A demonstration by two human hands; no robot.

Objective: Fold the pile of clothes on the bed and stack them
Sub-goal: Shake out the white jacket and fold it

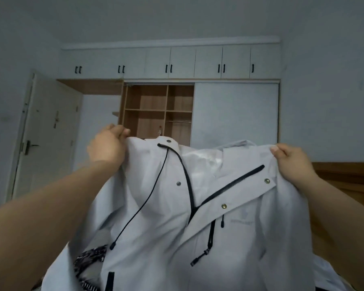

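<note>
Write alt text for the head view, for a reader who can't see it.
Both hands hold a light grey jacket up by its shoulders, the left hand and right hand each pinching the top edge. Its black zip is partly open. Behind stands a wardrobe with open wooden shelves.
</note>
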